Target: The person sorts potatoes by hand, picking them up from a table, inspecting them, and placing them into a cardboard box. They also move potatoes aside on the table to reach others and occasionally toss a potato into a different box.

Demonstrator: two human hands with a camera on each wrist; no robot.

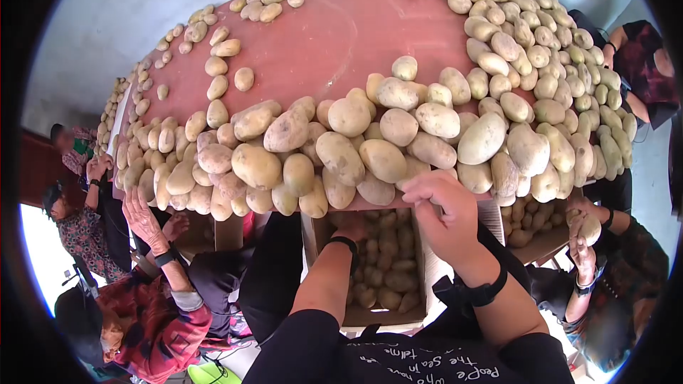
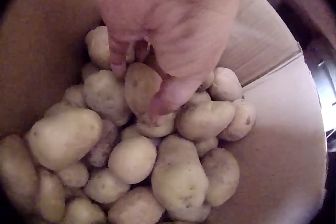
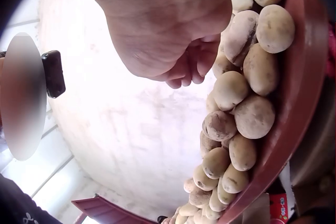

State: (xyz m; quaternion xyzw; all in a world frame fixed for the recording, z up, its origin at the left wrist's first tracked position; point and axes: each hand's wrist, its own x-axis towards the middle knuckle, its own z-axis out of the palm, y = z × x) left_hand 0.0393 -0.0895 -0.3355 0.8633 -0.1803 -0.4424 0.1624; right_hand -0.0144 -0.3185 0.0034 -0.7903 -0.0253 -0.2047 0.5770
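Note:
My left hand (image 1: 351,226) is down inside a cardboard box below the table edge. In the left wrist view, the thumb and fingers of this hand (image 2: 170,29) are round an oval potato (image 2: 143,85) on top of the pile. My right hand (image 1: 447,210) is raised at the table's near edge, beside the heaped potatoes (image 1: 383,161). The right wrist view shows that hand (image 3: 173,29) with its fingers curled in and no potato visible in them; potatoes (image 3: 231,90) lie close by on the red table.
The red table (image 1: 320,35) carries potatoes along its near edge and heaped at the right. The left box (image 2: 278,129) has tall cardboard walls. Another box of potatoes (image 1: 523,220) stands at the right. People sit on both sides, one on the right holding a potato (image 1: 590,230).

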